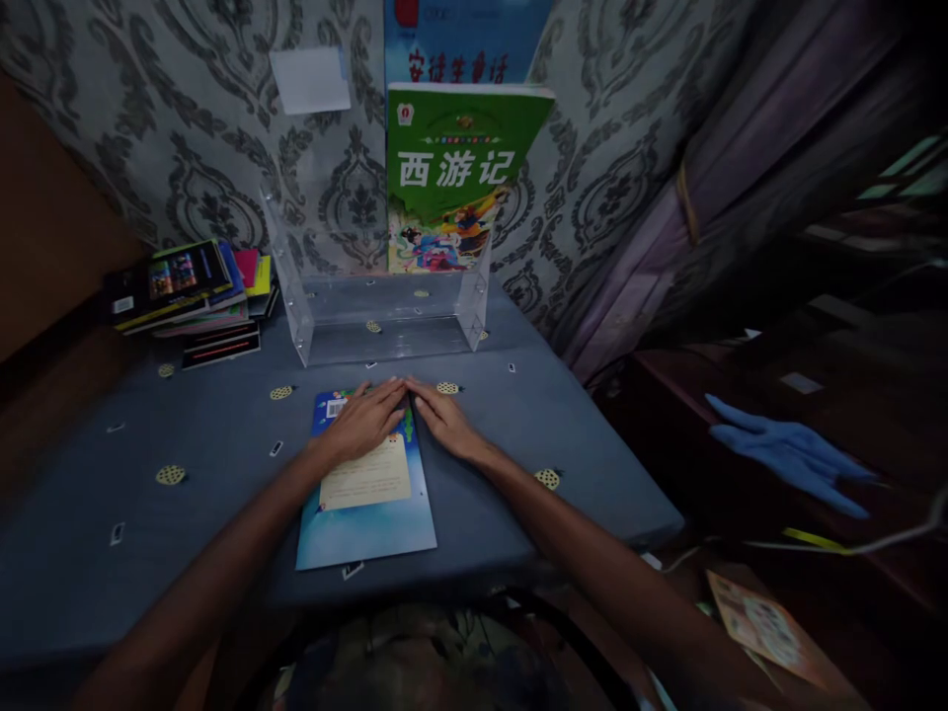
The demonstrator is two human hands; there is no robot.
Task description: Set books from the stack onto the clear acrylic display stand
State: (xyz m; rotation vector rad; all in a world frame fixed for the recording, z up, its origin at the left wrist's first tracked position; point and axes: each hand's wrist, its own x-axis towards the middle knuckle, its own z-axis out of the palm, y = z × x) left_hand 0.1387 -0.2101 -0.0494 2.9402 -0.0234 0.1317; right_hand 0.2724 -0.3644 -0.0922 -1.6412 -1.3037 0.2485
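A thin book [368, 538] lies on the table with a barcode and a cream text panel facing up; its cover is blue. My left hand [366, 423] rests flat across the upper part of this book, fingers stretched toward its top right corner. Beside the book's right edge is my right hand [448, 425], also flat, its fingertips meeting those of the left at that corner. Neither hand is wrapped round anything. Part of the cover is hidden under the left hand.
Behind the book stands a clear acrylic rack [392, 336], holding a green book [459, 128] and a blue book [474, 44] on its right side. A stack of books [193, 296] sits at the back left. A blue glove [792, 454] lies on the right.
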